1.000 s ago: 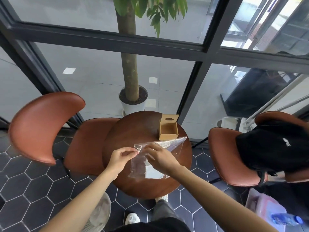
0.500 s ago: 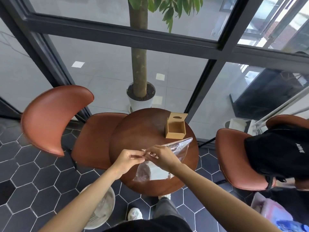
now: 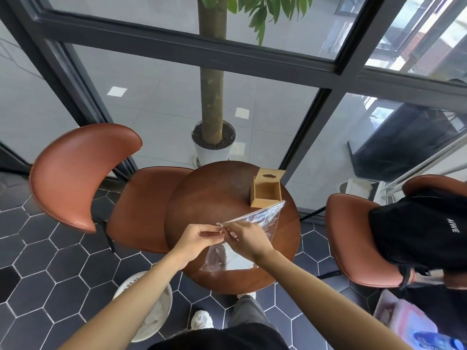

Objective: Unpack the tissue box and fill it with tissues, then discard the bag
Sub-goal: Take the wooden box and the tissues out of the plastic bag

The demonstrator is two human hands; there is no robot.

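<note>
A clear plastic bag lies slanted over the round wooden table, with a white stack of tissues showing inside its lower part. My left hand and my right hand both pinch the bag's upper edge, fingertips almost touching. A small wooden tissue box stands open at the table's far right, its lid with an oval slot tilted up behind it. The box's inside looks bare.
A brown chair stands left of the table, another right with a black backpack on it. A white bin sits on the floor near my left leg. A potted tree stands behind the glass wall.
My hands have come closer together on the bag's top edge. The camera view has shifted, so the table now sits further right and lower in frame.
</note>
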